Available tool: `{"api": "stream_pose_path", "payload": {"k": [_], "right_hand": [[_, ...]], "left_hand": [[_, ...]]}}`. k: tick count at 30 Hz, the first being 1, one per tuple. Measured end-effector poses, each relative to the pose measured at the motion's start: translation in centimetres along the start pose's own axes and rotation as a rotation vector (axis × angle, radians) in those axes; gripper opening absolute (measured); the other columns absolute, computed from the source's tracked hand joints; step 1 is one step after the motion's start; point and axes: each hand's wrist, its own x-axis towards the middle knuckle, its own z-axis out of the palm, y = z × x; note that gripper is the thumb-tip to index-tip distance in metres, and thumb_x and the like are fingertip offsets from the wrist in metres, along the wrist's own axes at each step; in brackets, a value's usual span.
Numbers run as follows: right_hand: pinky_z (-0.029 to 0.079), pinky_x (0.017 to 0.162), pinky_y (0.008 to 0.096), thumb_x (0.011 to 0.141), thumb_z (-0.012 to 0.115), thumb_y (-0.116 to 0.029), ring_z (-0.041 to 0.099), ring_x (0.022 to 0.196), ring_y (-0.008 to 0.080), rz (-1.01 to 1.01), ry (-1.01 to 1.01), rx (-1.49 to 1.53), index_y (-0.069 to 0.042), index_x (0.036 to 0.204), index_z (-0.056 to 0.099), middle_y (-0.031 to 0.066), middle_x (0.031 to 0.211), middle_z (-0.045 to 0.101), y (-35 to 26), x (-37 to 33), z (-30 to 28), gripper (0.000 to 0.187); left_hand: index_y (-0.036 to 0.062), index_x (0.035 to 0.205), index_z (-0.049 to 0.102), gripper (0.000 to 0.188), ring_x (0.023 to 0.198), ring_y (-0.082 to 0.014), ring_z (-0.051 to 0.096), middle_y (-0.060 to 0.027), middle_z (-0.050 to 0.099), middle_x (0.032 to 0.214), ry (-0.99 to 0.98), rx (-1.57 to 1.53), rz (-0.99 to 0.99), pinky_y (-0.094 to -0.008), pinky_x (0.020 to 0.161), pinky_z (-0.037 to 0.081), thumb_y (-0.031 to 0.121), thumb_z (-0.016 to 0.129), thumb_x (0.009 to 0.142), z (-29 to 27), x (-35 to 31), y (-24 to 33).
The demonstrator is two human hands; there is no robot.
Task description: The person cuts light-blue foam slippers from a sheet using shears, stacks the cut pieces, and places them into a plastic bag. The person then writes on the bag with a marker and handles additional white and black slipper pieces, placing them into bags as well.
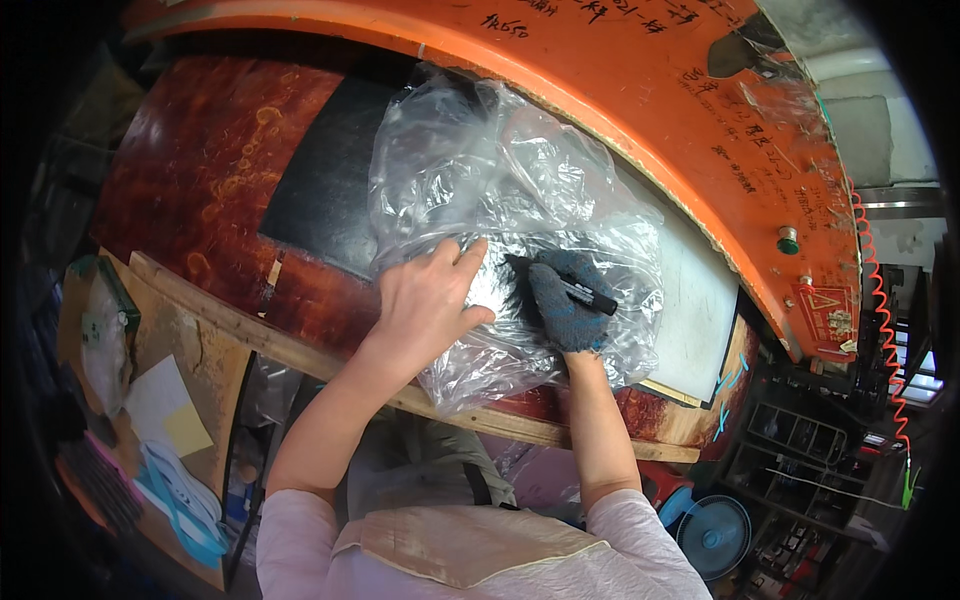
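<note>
A large clear plastic bag [440, 175] lies crumpled across the work surface in front of me. My left hand [420, 300], bare, rests on the near part of the bag with its fingers and thumb spread. Just right of it, my right hand [568, 315] wears a grey knitted glove and is closed around a black marker pen [597, 299]. The pen's tip is hidden by the glove, so I cannot tell whether it touches the bag. Shiny creases make anything inside the bag hard to make out.
An orange machine panel [640, 75] with handwriting overhangs the far side. Beneath the bag are a black sheet [330, 165], a pale board [690, 320] and a reddish-brown tabletop [215, 140]. A side shelf [225, 390] holds papers at left; a red coiled hose [880, 300] hangs at right.
</note>
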Motion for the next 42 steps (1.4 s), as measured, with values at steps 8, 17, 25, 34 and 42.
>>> {"api": "stream_pose_path", "payload": {"k": [8, 17, 25, 34, 42], "right_hand": [[0.048, 0.067, 0.0304, 0.079, 0.070, -0.011, 0.062, 0.074, 0.0184, 0.271, -0.027, 0.258, -0.002, 0.082, 0.068, 0.0097, 0.081, 0.065, 1.7, -0.5, -0.3, 0.010], [0.048, 0.065, 0.0314, 0.081, 0.068, -0.012, 0.061, 0.072, 0.0184, 0.062, 0.027, 0.042, -0.002, 0.083, 0.068, 0.0091, 0.078, 0.065, 2.2, -0.2, -0.2, 0.010], [0.048, 0.063, 0.0321, 0.082, 0.067, -0.010, 0.061, 0.068, 0.0192, -0.054, 0.042, 0.019, -0.001, 0.084, 0.067, 0.0082, 0.075, 0.065, 1.4, -0.2, 0.2, 0.009], [0.048, 0.065, 0.0309, 0.083, 0.066, -0.009, 0.061, 0.070, 0.0171, 0.074, 0.051, 0.238, -0.002, 0.082, 0.067, 0.0079, 0.076, 0.065, 2.6, -0.7, -0.2, 0.007], [0.048, 0.067, 0.0305, 0.083, 0.066, -0.010, 0.060, 0.072, 0.0176, 0.085, -0.049, 0.178, -0.001, 0.082, 0.066, 0.0088, 0.078, 0.065, 2.6, -0.7, -0.1, 0.009]], "left_hand": [[0.0129, 0.125, 0.057, 0.072, 0.071, -0.0246, 0.062, -0.0056, 0.054, 0.086, 0.000, 0.008, -0.001, -0.0371, 0.059, 0.048, 0.036, 0.081, 0.061, 0.0, -0.1, 0.0], [0.0132, 0.125, 0.057, 0.072, 0.072, -0.0252, 0.063, -0.0062, 0.055, 0.087, 0.009, -0.001, 0.008, -0.0367, 0.060, 0.049, 0.035, 0.081, 0.061, 0.1, 0.0, -0.1], [0.0128, 0.124, 0.058, 0.071, 0.072, -0.0253, 0.063, -0.0064, 0.055, 0.087, 0.029, -0.015, 0.018, -0.0368, 0.060, 0.049, 0.036, 0.081, 0.061, 0.1, -0.1, -0.2], [0.0135, 0.123, 0.059, 0.069, 0.072, -0.0247, 0.062, -0.0061, 0.055, 0.086, 0.028, -0.042, 0.010, -0.0366, 0.060, 0.049, 0.034, 0.081, 0.061, 0.1, -0.1, -0.3], [0.0155, 0.119, 0.062, 0.064, 0.071, -0.0237, 0.062, -0.0055, 0.054, 0.084, 0.037, -0.039, 0.029, -0.0363, 0.060, 0.049, 0.034, 0.081, 0.061, 0.2, -0.1, -0.4]]}}
